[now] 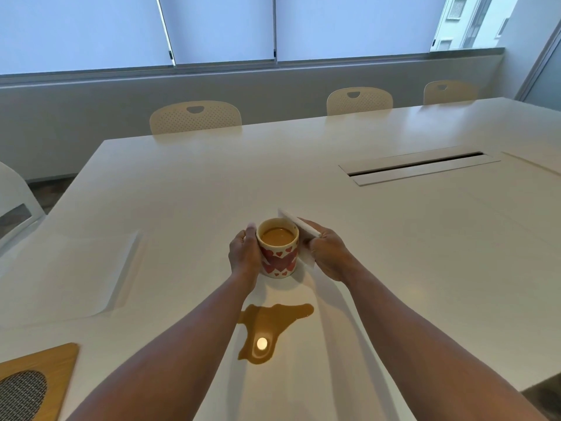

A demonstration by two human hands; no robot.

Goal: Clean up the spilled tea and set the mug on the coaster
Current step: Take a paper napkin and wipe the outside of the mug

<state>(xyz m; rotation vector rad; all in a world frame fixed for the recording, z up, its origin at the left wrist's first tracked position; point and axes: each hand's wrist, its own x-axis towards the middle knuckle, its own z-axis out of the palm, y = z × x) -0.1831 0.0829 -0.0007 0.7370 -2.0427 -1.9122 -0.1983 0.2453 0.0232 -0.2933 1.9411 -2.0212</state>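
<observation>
Glossy white table (394, 238); left hand (244, 253) grips round ceramic mug (278, 256), right hand (329, 253) holds folded tissue (299, 226)

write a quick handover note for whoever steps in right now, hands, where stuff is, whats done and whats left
Left hand: grip curled round the cream heart-patterned mug, full of milky tea, standing on the white table.
Right hand: holds a folded white paper napkin against the mug's right side.
Brown tea puddle: nearer the person than the mug, unwiped.
Wooden coaster with woven centre: near left corner, nothing on it.
Left: wipe puddle, move mug to coaster.
</observation>
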